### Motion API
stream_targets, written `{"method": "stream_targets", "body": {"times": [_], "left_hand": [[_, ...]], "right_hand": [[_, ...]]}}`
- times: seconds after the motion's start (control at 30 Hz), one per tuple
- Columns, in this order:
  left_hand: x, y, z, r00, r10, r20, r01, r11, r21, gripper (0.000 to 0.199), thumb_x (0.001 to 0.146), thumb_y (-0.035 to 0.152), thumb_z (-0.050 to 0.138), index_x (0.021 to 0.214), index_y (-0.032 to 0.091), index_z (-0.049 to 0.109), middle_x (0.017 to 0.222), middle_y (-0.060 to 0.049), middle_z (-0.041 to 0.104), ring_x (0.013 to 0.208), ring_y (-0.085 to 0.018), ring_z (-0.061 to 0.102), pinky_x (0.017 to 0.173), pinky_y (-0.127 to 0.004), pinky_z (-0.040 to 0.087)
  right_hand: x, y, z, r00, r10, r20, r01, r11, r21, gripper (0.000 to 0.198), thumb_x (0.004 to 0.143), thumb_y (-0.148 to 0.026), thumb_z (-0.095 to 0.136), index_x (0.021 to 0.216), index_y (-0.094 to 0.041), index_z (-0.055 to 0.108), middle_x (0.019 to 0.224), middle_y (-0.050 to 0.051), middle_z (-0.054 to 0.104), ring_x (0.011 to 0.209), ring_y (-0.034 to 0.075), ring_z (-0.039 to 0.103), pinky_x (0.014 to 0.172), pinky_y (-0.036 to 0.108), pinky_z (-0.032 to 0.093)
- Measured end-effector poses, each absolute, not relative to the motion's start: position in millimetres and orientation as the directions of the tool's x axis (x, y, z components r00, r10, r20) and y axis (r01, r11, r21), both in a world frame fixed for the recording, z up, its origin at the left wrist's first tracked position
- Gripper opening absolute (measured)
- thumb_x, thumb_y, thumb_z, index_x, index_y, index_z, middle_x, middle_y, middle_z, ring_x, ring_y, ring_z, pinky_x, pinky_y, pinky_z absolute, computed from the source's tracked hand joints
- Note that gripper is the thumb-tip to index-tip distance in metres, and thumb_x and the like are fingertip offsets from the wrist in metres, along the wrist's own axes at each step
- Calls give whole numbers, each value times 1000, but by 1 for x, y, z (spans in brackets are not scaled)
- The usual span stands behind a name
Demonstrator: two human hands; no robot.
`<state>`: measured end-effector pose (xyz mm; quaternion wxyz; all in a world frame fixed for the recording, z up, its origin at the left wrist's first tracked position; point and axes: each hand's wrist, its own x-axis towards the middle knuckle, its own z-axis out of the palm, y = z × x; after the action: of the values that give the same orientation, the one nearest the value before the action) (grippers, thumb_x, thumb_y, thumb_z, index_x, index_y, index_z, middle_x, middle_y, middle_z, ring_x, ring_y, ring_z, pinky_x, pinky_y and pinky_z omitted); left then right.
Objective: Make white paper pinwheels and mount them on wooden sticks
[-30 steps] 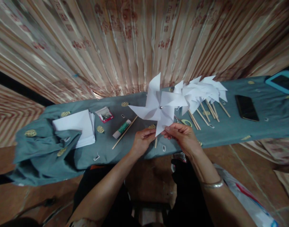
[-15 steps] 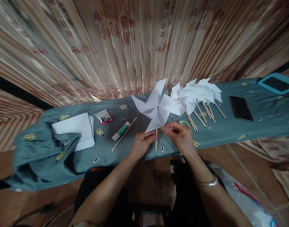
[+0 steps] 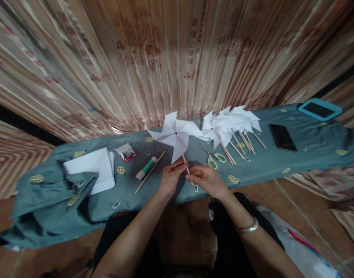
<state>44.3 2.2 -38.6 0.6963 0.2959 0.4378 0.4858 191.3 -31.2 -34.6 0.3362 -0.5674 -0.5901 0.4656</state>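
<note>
A white paper pinwheel [image 3: 181, 133] with a silver pin at its centre is held up over the cloth-covered table, tilted slightly left. Both hands are closed on its thin wooden stick: my left hand [image 3: 171, 177] grips just under the paper blades, and my right hand [image 3: 205, 178] pinches the stick lower down. Several finished pinwheels [image 3: 231, 122] lie overlapping to the right, sticks pointing toward me. Green-handled scissors [image 3: 214, 159] rest beyond my right hand. Left of my left hand lie a glue stick [image 3: 146, 168] and a loose wooden stick [image 3: 150, 172].
A stack of white paper [image 3: 91, 166] lies at the left, partly under a fold of the green cloth [image 3: 52, 193]. Near it is a small open box of pins [image 3: 126, 153]. A black phone [image 3: 282, 137] and a blue-framed tablet [image 3: 320, 109] lie at the right. A curtain [image 3: 165, 58] hangs behind.
The pinwheel has moved left and tilted. My right hand has come down from near the blades to the lower stick, uncovering the scissors. The view has shifted slightly.
</note>
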Motion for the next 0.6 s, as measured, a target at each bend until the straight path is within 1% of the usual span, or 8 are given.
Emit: {"method": "stream_targets", "body": {"times": [0.07,0.13,0.23,0.3,0.33,0.47,0.6], "left_hand": [[46,3,-39,157,937,-312,-417,349,839,37,50,34,91,81,16,81,81,-6,77,69,-14,64,75,-30,50],[48,1,-38,162,940,-301,-407,341,847,40,52,34,91,87,16,81,83,-6,77,72,-15,65,76,-30,50],[48,-1,-38,150,944,-294,-368,329,870,45,55,33,90,95,17,80,85,-6,77,76,-15,66,74,-28,50],[45,-4,-38,140,948,-286,-339,317,886,45,54,34,90,95,18,80,86,-6,78,76,-15,66,72,-27,50],[44,-5,-38,138,950,-280,-327,310,893,44,54,34,90,93,17,80,85,-6,78,76,-15,66,73,-27,50],[33,-10,-42,144,955,-258,-279,289,916,40,52,35,91,87,17,81,84,-7,78,77,-16,67,78,-29,52],[19,-14,-49,132,957,-259,-233,284,930,37,55,35,89,87,18,81,84,-8,79,78,-18,68,79,-31,53]], "right_hand": [[193,-31,-35,-132,986,-106,372,-50,-927,34,81,-53,67,80,-19,70,68,3,74,60,16,66,59,27,49],[198,-27,-34,-115,990,-76,426,-20,-904,30,83,-49,65,77,-20,69,64,1,72,56,15,63,56,25,46],[215,-18,-30,-39,999,-20,579,6,-815,25,85,-43,62,75,-21,68,62,0,71,56,14,63,57,24,45],[229,-10,-27,27,1000,-10,721,-27,-692,25,88,-40,58,76,-21,69,70,1,75,64,15,67,62,24,46],[236,-6,-25,54,998,-15,751,-50,-659,26,89,-38,57,75,-21,70,71,2,75,66,15,68,63,24,45],[257,5,-24,138,990,-33,825,-133,-550,28,89,-38,57,74,-20,72,68,4,75,65,18,68,61,26,43],[264,10,-28,168,984,-51,883,-173,-436,25,87,-36,59,78,-20,75,71,5,76,71,21,70,63,27,41]]}}
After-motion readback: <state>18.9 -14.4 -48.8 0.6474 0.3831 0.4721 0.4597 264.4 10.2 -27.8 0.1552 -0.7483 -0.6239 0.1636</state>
